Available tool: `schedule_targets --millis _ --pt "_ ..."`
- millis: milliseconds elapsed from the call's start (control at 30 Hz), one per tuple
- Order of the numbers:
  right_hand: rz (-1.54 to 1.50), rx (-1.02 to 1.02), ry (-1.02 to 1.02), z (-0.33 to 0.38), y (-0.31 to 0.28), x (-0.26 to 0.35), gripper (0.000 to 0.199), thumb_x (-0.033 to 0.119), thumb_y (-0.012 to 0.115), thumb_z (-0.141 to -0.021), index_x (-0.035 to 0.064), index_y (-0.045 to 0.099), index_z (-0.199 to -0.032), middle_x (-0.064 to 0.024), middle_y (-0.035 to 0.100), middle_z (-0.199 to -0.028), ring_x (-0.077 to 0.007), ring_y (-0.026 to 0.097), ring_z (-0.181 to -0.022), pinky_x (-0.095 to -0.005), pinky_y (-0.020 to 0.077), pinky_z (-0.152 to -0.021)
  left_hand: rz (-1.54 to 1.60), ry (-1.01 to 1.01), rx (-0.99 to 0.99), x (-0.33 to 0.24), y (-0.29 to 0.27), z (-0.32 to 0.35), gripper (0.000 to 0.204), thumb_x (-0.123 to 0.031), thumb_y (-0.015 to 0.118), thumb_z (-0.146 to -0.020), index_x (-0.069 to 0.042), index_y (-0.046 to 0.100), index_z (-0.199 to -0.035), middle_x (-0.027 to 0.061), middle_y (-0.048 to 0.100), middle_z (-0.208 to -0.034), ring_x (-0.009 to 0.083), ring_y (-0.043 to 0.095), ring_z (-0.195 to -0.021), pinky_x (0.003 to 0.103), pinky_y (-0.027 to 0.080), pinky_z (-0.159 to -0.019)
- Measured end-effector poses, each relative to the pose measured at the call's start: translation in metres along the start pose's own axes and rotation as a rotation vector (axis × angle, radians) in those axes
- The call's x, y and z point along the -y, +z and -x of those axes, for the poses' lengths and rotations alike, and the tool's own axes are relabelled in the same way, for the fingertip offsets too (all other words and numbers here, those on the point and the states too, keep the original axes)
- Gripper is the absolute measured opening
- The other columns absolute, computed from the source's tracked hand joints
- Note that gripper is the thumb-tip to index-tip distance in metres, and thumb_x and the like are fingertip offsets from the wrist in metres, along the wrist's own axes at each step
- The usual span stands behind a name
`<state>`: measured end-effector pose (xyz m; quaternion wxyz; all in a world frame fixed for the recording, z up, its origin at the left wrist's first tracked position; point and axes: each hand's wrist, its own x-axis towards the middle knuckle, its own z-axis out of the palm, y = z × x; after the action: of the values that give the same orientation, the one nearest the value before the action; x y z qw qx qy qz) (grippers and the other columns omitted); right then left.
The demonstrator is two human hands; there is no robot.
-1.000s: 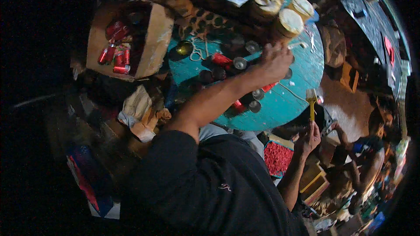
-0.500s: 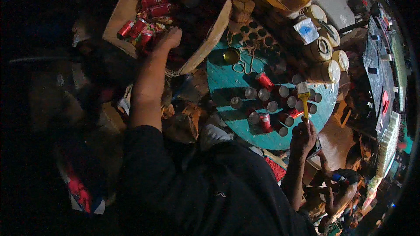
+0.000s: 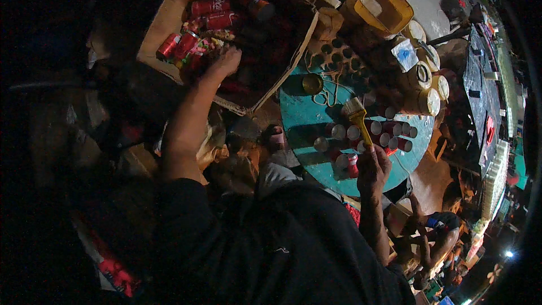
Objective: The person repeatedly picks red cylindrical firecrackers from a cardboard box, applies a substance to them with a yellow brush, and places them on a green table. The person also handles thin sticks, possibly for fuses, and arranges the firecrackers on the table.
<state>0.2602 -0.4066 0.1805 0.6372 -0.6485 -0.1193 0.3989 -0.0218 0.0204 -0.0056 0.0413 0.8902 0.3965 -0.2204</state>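
Note:
My right hand (image 3: 375, 170) is closed round the yellow handle of a paintbrush (image 3: 360, 121). Its pale bristles point up and to the left, over the round teal table (image 3: 305, 161). Beneath and around the brush, several red cans (image 3: 353, 166) with round pale ends stand or lie on the table. My left hand (image 3: 227, 61) reaches into a large cardboard box (image 3: 160, 25) at the upper left. Red soda cans (image 3: 220, 20) and crumpled colourful scraps lie in that box near the hand. Dim light and blur hide my left fingertips.
A small tin of yellowish liquid (image 3: 312, 83) and a loop of string (image 3: 326, 97) sit on the table's far left. Lidded pale tubs (image 3: 419, 74) and a yellow container (image 3: 384, 7) stand beyond it. Another person (image 3: 437, 240) crouches at the lower right.
My right hand has moved left with the paintbrush, which now tilts leftward instead of standing upright. My left hand stays inside the box. The whole view has shifted slightly.

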Motion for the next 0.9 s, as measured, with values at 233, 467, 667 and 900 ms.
schedule_targets --millis 233,467,667,900 --pt "0.017 -0.013 0.044 0.008 -0.001 -0.006 0.022 0.019 0.06 -0.098 -0.003 0.065 -0.1 0.0047 0.05 -0.068 -0.0043 0.041 -0.055 -0.0224 0.0301 -0.049 0.104 -0.034 -0.191 0.007 -0.01 0.011 0.046 -0.004 0.064 -0.077 -0.001 0.057 -0.123 0.0249 0.052 -0.133 0.0392 0.048 -0.128 0.047 0.04 -0.106" --pt "0.051 -0.055 0.085 0.013 0.0 -0.018 0.022 0.019 0.061 -0.097 -0.0024 0.065 -0.099 0.0055 0.05 -0.068 -0.0038 0.04 -0.056 -0.0218 0.029 -0.05 -0.038 -0.277 -0.099 0.023 -0.013 0.033 0.046 -0.013 0.064 -0.082 -0.001 0.057 -0.125 0.0233 0.056 -0.131 0.0383 0.045 -0.131 0.047 0.036 -0.11" --pt "0.01 -0.011 0.101 0.015 0.009 -0.009 0.021 0.019 0.06 -0.098 -0.0022 0.064 -0.097 0.0051 0.05 -0.068 -0.0038 0.04 -0.056 -0.0218 0.028 -0.05 0.152 -0.271 -0.12 0.037 0.0 0.022 0.056 -0.009 0.07 -0.08 0.002 0.048 -0.131 0.0274 0.056 -0.127 0.0433 0.053 -0.12 0.048 0.047 -0.1" --pt "0.049 -0.012 0.104 0.007 0.015 -0.012 0.02 0.018 0.059 -0.098 -0.001 0.064 -0.097 0.0045 0.05 -0.067 -0.0043 0.042 -0.056 -0.0218 0.0302 -0.049 0.226 -0.233 -0.052 0.029 -0.031 0.033 0.052 -0.015 0.074 -0.075 0.001 0.057 -0.122 0.0241 0.065 -0.114 0.0414 0.063 -0.108 0.048 0.053 -0.091"
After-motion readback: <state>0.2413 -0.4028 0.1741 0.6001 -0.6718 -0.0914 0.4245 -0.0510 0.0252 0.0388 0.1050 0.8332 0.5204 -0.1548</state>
